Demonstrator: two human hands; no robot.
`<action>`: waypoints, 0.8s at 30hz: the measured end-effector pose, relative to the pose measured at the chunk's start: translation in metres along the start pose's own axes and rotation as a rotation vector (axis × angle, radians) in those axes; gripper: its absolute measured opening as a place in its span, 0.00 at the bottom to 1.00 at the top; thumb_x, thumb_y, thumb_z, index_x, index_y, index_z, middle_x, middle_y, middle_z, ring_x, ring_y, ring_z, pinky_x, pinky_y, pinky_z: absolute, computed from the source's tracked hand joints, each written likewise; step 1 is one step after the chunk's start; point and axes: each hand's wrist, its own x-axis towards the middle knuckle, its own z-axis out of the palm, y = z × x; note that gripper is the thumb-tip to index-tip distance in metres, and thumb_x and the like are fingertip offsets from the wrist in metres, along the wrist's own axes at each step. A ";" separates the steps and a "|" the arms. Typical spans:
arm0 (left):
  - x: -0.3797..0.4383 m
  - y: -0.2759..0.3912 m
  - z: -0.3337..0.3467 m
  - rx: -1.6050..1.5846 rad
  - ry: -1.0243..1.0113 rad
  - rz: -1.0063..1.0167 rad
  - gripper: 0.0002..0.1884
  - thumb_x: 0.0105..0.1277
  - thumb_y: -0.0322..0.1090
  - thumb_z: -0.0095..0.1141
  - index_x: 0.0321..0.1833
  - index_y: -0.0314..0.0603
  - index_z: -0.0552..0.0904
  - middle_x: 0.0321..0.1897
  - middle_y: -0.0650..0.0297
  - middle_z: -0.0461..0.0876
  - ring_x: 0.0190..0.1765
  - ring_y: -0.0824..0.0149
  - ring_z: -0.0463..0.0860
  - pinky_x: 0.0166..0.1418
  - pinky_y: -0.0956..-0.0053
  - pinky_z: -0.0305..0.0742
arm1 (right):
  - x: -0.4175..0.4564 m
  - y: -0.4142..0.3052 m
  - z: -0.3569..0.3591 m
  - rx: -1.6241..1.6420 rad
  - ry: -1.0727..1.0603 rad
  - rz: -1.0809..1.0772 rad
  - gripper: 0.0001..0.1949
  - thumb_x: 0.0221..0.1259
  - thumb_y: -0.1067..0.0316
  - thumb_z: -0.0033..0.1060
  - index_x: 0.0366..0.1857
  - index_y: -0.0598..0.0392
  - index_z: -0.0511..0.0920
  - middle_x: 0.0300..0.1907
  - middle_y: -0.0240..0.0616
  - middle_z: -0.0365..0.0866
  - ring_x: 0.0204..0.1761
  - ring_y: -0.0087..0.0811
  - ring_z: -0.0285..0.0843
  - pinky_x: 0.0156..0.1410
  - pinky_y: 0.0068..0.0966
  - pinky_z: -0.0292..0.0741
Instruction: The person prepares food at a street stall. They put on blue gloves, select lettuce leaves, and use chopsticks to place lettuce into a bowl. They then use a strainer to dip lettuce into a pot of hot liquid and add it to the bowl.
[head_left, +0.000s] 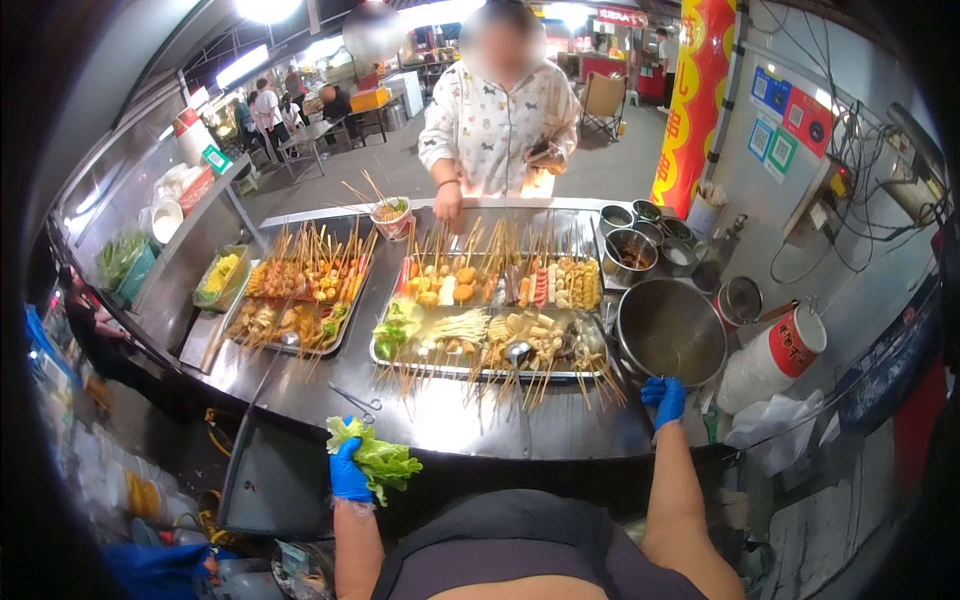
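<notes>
My left hand (350, 472), in a blue glove, holds a bunch of green lettuce leaves (386, 459) at the counter's near edge, close to a pair of scissors (356, 400). At the right, my blue-gloved right hand (663, 400) is at the near rim of a large metal pot (673, 330) with liquid inside; whether it grips anything is not clear. Between my hands, farther off, a sectioned metal tray (491, 373) holds many skewers, lettuce, enoki mushrooms and a ladle (517, 352). Another skewer tray (351, 322) lies to its left.
Across the counter (442, 412) a person (502, 112) reaches towards the skewers. A paper cup of skewers (392, 217) stands near the far edge. Small metal containers (630, 251) stand behind the pot, stacked paper cups (799, 345) to its right. A plastic box (222, 279) sits at the left.
</notes>
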 end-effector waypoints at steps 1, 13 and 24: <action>-0.001 0.000 0.000 -0.012 -0.002 -0.004 0.29 0.52 0.23 0.51 0.62 0.37 0.69 0.55 0.58 0.74 0.56 0.59 0.74 0.61 0.63 0.68 | 0.001 -0.003 0.001 0.027 -0.027 0.019 0.14 0.62 0.62 0.39 0.30 0.60 0.74 0.27 0.44 0.81 0.19 0.31 0.77 0.22 0.23 0.73; 0.000 -0.001 0.007 -0.016 -0.016 0.010 0.28 0.54 0.23 0.50 0.62 0.37 0.68 0.55 0.57 0.73 0.56 0.59 0.74 0.61 0.64 0.68 | 0.012 0.013 0.000 -0.118 0.143 0.096 0.29 0.67 0.47 0.33 0.26 0.66 0.76 0.23 0.47 0.80 0.15 0.33 0.74 0.16 0.24 0.71; -0.004 -0.003 0.009 -0.032 -0.007 -0.022 0.28 0.53 0.22 0.49 0.62 0.38 0.68 0.56 0.58 0.73 0.56 0.59 0.73 0.61 0.64 0.69 | 0.025 0.015 -0.006 -0.148 0.127 0.156 0.30 0.66 0.50 0.27 0.29 0.69 0.79 0.23 0.51 0.81 0.15 0.34 0.74 0.20 0.24 0.73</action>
